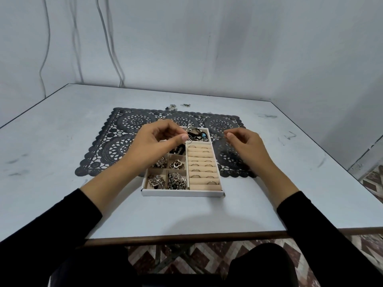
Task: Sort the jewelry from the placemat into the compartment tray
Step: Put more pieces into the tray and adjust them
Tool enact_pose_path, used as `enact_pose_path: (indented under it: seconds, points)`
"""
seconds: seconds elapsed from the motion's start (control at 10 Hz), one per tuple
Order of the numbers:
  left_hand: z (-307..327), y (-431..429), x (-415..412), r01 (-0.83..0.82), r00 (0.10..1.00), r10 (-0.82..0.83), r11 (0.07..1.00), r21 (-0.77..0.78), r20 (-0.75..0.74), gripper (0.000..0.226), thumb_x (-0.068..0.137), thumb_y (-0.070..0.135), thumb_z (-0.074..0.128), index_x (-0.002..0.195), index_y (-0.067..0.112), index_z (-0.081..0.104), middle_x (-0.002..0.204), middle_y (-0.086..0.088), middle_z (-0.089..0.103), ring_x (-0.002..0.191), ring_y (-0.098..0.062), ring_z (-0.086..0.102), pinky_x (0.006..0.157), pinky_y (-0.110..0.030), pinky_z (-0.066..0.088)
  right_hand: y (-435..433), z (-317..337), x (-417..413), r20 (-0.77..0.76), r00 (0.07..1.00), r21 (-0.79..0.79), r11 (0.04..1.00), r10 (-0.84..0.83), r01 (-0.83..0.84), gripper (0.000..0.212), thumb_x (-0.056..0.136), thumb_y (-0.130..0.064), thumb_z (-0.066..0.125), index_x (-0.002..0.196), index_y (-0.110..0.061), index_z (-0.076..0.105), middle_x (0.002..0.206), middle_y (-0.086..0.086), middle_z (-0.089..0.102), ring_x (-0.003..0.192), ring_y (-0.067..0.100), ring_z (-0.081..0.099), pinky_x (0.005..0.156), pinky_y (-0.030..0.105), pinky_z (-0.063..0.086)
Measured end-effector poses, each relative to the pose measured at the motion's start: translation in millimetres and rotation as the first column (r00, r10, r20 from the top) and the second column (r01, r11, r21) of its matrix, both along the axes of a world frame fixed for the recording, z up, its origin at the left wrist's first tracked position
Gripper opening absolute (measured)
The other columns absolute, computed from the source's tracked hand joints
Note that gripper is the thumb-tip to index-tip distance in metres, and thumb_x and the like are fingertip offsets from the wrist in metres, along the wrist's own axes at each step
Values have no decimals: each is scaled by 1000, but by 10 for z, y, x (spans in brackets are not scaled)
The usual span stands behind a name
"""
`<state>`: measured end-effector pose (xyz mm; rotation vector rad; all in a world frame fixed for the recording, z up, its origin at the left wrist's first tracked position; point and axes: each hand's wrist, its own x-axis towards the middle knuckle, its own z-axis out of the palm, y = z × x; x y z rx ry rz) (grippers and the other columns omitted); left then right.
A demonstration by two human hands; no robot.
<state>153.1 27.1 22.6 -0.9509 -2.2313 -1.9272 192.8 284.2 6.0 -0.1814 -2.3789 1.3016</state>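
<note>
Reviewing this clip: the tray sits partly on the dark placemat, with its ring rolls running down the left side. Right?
Not quite. The head view shows the ring rolls down the right side of the tray; the left side holds the small compartments. The tray does sit partly on the dark placemat.

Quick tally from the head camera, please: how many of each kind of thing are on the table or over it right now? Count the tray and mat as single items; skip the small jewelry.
Hands: 2, left hand and right hand
Compartment tray: 1
Placemat: 1
Loose jewelry clusters beyond the mat: 2
Total: 6
</note>
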Motion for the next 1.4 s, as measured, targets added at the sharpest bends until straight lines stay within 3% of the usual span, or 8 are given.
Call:
enact_pose_path:
  seconds: [0.1,0.3,0.5,0.6,0.8,1.0,1.2,1.4]
  points:
    - [1,18,12,0,1000,0,1000,-2,-4,7,84,13,74,90,10,72,84,-1,74,80,-14,68,75,-22,55,67,-117,-61,7,996,247,965,-91,86,21,93,-25,58,111,-20,66,108,-4,67,98,9,59,81,15,40]
    - [-8,22,38,18,1000,-19,999,-41,-20,6,82,18,75,87,16,73,83,4,73,79,-11,67,70,-23,55,78,-200,-70,68,994,514,857,-85,38,38,94,-25,53,129,-10,56,127,6,60,116,20,53,94,21,35]
    - [-22,18,55,36,999,-38,997,-66,-23,13,79,25,76,88,16,74,87,-2,74,88,-30,69,84,-46,58,50,-189,-64,124,985,535,844,-118,34,34,96,-27,49,125,-11,58,122,6,61,112,20,54,85,22,34]
    - [-29,6,65,78,997,-79,994,-77,-20,17,78,28,76,89,14,73,88,-6,74,87,-32,69,82,-44,59,51,-188,-62,128,985,535,845,-119,32,35,97,-27,49,126,-10,58,124,7,61,115,20,53,85,21,34]
    - [-40,-18,116,167,982,-182,965,-200,-58,10,79,22,77,87,16,74,84,-2,73,78,-14,69,69,-22,55,78,-223,-81,127,986,540,841,-110,25,36,96,-28,49,126,-10,57,124,6,61,114,20,54,85,20,33]
    - [-52,-12,132,251,911,-349,892,-375,-221,11,80,19,80,88,12,76,82,6,73,80,-12,69,71,-15,50,89,-239,-87,136,984,531,847,-111,22,36,97,-30,48,126,-12,57,125,5,60,115,18,53,84,20,32]
    - [-54,9,123,200,843,-394,862,-466,-367,10,81,24,81,87,18,77,82,14,72,80,-6,68,72,-28,55,91,-250,-96,124,986,530,847,-108,26,34,96,-29,48,125,-12,58,123,5,61,113,19,53,83,19,32]
    - [-67,28,135,237,835,-434,838,-491,-337,11,82,26,80,88,18,78,84,12,72,81,-9,68,72,-34,56,104,-269,-113,116,986,530,847,-122,42,34,96,-30,49,123,-13,59,123,4,61,113,19,53,79,18,30]
